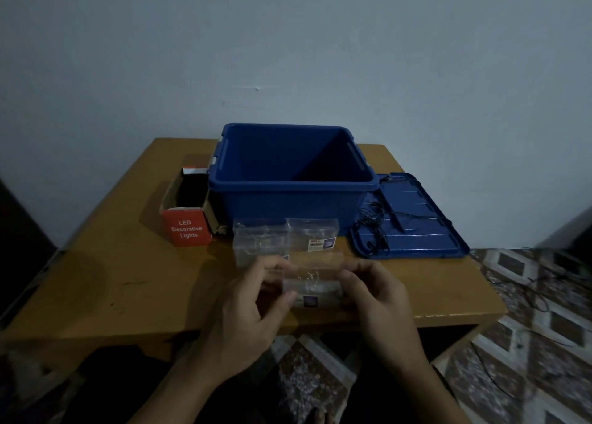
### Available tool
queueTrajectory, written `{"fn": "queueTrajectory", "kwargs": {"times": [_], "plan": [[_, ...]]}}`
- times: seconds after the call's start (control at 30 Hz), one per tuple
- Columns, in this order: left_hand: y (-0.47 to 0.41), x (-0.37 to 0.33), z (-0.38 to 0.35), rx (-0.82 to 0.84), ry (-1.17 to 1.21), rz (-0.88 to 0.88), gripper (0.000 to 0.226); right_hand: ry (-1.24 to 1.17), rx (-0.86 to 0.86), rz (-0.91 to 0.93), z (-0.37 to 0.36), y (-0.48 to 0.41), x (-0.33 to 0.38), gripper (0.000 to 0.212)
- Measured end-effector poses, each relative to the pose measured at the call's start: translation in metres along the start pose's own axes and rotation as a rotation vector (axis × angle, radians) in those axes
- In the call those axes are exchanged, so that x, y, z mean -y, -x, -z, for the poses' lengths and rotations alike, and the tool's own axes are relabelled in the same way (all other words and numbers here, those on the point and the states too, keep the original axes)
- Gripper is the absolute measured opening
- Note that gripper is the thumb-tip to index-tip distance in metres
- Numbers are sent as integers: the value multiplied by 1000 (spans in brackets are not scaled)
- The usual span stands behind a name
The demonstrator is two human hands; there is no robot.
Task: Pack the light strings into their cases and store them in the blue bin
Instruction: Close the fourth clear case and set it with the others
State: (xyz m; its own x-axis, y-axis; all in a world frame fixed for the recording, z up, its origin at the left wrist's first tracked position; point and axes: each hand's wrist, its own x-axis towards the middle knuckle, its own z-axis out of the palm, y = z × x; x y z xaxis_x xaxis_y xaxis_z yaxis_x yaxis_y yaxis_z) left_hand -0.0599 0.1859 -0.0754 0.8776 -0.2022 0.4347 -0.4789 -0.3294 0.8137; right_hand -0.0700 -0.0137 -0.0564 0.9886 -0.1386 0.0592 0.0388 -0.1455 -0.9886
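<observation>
Clear case (312, 282) is held above the near edge of the table (112, 279), just in front of the person. The left hand (253, 298) pinches its left edge between thumb and fingers. The right hand (378, 292) has fingers curled round its right edge. A thin wire string shows faintly inside; in the dim light I cannot tell whether the case is fully closed. Judgement: the step is closing this case. Tuck any stray wire inside first, then press along the opening while both edges stay supported, so nothing gets nipped. Second case (259, 241) and third case (312, 236) lie side by side on the table, just ahead of the hands and against the front wall of the blue bin (288, 199). No case shows inside the bin. Its lid (426, 231) lies to the right with a loose black light string (373, 228) on it, not yet packed. The red box (187, 228) stands open to the left of the bin.
</observation>
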Motion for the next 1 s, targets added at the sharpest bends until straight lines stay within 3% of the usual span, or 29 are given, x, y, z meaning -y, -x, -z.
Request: {"fn": "queueTrajectory", "kwargs": {"times": [0.1,0.17,0.3,0.53,0.7,0.83,1.0], "plan": [[-1,-2,0,-6,44,57,32,-36,72,-35,2,-5,5,17],[-1,-1,1,-3,65,79,36,-72,104,-24,1,-7,9,13],[-1,0,3,-45,81,89,37,-148,74,49,1,-8,5,11],[-1,7,2,-29,33,78,39,-228,94,-9,3,-3,1,22],[-2,2,2,-14,88,70,25,-209,123,3,7,-3,-3,28],[-4,2,3,-41,147,98,29,-138,118,39,4,-2,-4,8],[-10,4,0,-60,196,162,25,-151,142,66,2,-1,-4,14]]}}
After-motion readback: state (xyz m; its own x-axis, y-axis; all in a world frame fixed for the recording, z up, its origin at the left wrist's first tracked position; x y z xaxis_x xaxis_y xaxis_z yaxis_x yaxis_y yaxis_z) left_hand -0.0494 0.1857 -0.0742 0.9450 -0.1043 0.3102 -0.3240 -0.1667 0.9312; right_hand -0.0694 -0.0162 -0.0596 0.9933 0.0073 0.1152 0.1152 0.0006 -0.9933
